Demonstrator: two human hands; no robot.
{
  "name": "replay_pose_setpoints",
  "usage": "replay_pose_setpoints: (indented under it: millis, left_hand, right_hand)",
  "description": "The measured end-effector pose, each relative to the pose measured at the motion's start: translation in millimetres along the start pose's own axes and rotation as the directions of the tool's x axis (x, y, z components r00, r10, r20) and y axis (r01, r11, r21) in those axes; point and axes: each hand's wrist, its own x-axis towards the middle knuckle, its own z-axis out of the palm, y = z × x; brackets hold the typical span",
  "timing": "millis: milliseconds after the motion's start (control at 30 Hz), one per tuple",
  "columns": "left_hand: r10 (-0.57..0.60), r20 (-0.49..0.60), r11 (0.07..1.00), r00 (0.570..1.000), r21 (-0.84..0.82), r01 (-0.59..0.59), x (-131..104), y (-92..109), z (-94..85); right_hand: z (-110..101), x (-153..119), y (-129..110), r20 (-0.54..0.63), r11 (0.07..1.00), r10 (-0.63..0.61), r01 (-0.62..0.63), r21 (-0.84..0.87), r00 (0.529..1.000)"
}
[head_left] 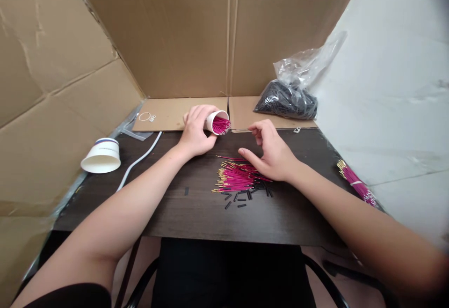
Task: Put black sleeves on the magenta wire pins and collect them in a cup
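My left hand (198,132) is wrapped around a white paper cup (209,121), tipped on its side with its mouth to the right. Packed inside are many thin pink wires (221,125) with pale ends. To the right, my right hand (270,151) hovers with thumb and forefinger apart, the other fingers curled. A thin dark line runs between its fingertips and the cup; I cannot tell whether it is a wire. Below that hand lies a loose heap of pink wires (236,175) with gold-coloured tips. Short black tubes (241,200) are scattered at the heap's near side.
A clear plastic bag (286,99) of black pieces sits on the cardboard at the back right. At left stands an upside-down paper cup (101,156) beside a white cable (142,158). A banded wire bundle (356,182) lies at the right edge. Cardboard walls (175,32) enclose the table.
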Motion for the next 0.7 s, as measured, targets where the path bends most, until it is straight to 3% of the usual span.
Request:
replay_pose_setpoints:
  millis: [100,267,533,700]
  left_hand:
    - [-0.121,-0.003,0.986,0.993,0.112,0.121,5.1,-15.2,-7.8]
    - [-0.219,0.005,0.961,0.976,0.175,0.215,6.2,-28.9,-7.6]
    - [-0.094,0.131,0.988,0.987,0.135,0.077,1.8,-39.0,-0.5]
    - [-0.103,0.163,0.984,0.981,0.160,0.076,-0.8,-35.4,0.2]
  right_hand:
    - [0.6,-0.3,0.5,0.038,1.000,0.011,-0.011,-0.011,0.999]
    - [2.1,-0.7,2.6,0.103,1.000,0.012,-0.011,-0.014,0.995]
    - [1.7,-1.1,2.7,0.211,1.000,0.021,-0.018,-0.016,0.977]
    - [-2.4,0.9,6.3,0.276,0.999,0.010,0.004,-0.053,0.961]
